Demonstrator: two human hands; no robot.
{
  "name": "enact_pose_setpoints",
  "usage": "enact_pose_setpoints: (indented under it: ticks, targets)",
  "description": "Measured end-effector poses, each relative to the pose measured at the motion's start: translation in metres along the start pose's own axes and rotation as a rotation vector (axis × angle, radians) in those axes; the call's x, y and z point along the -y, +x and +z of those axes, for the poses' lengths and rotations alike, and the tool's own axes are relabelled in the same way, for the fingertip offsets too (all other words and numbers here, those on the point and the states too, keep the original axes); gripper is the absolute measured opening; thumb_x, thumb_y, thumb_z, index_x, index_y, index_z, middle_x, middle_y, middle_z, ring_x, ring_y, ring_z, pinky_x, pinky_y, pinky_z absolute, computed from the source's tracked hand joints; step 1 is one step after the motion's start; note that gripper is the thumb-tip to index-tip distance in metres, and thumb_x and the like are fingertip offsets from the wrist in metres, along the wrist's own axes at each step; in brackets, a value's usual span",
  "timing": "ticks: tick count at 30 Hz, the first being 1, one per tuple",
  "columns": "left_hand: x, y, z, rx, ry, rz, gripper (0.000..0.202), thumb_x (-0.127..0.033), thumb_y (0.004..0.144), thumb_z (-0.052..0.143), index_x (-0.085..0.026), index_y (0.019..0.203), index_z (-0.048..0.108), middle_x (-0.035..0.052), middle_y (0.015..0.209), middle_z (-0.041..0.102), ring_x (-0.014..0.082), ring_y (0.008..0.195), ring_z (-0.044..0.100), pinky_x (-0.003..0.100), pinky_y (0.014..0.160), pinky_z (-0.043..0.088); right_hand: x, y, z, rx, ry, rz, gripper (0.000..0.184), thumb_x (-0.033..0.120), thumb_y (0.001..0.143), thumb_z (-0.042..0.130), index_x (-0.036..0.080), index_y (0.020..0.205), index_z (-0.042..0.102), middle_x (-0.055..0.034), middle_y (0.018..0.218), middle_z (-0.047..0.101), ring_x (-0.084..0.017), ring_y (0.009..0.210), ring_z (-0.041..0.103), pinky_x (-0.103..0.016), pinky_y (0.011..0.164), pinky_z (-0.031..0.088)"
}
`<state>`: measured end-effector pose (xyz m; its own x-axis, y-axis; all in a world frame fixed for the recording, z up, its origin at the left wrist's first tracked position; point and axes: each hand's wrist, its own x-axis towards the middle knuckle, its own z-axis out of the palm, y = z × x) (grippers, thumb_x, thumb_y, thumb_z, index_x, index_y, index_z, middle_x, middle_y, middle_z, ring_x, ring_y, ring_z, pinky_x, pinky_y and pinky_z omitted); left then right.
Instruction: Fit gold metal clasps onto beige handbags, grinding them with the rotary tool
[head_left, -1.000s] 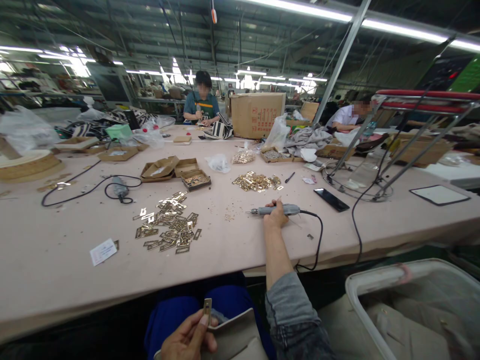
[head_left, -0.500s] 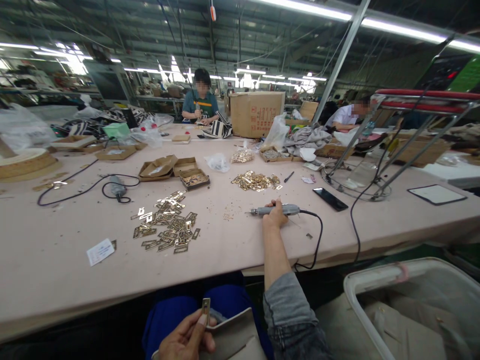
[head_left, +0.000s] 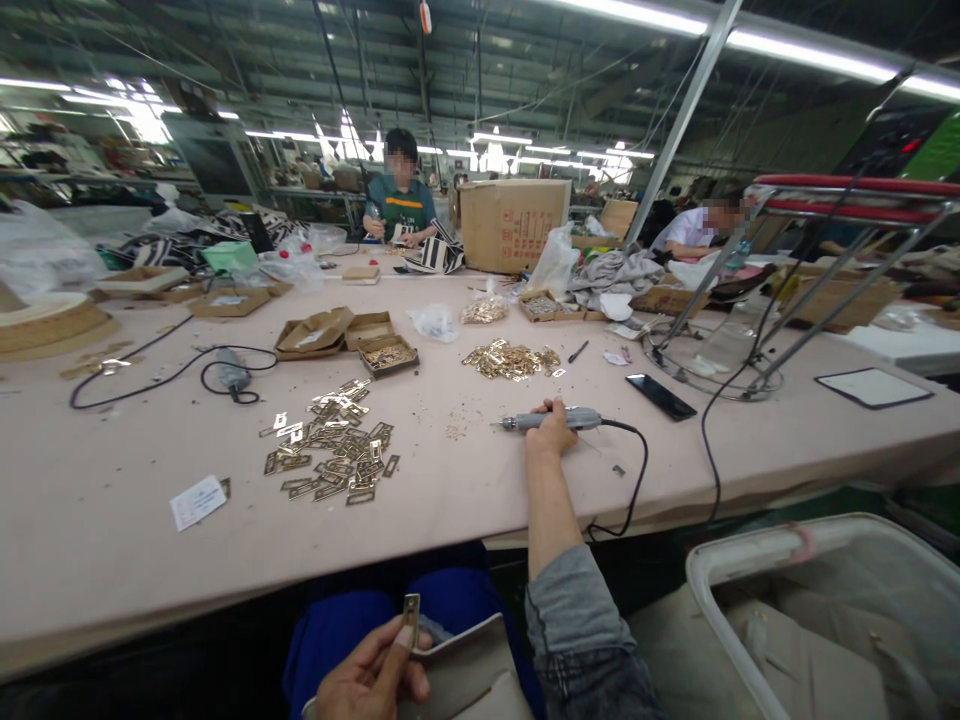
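Note:
My right hand [head_left: 551, 433] reaches out over the pink table [head_left: 112, 520] and is closed round a grey electric screwdriver [head_left: 555, 420] that lies flat, tip to the left, its black cord [head_left: 637, 480] running off the table edge. My left hand [head_left: 371, 675] stays low above my lap, pinching a small gold metal plate [head_left: 411, 608] upright, with a beige leather piece [head_left: 469, 670] under it. A heap of gold metal plates [head_left: 334, 445] lies on the table to the left of the tool.
A second pile of gold parts [head_left: 514, 360], open cardboard boxes [head_left: 352, 335], a black phone [head_left: 661, 397] and another corded tool [head_left: 232, 372] lie on the table. A metal-legged stand [head_left: 757, 300] rises at right. A white bin [head_left: 825, 610] sits lower right. Two people work at the far end.
Almost nothing differs; the view shifted slightly. Both hands keep their hold and place.

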<state>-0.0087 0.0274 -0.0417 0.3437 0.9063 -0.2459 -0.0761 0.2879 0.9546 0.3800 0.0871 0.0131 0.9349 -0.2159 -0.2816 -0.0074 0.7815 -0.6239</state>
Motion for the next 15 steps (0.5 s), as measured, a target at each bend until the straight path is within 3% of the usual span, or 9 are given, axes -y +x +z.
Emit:
enact_pose_setpoints:
  ticks: [15]
  targets:
    - [0.011,0.005,-0.007,0.043,0.082,-0.009,0.052,-0.06,0.064,0.086,-0.014,0.089,0.081,0.0084,0.071,0.077,0.0155,0.045,0.059,0.024,0.048,0.05,0.003,-0.003,0.002,-0.037,-0.023,-0.003,0.02,0.024,0.083,0.071,0.018,0.083,0.052,-0.0008,0.074,0.065,-0.01,0.05,0.054,-0.02,0.041,0.051]
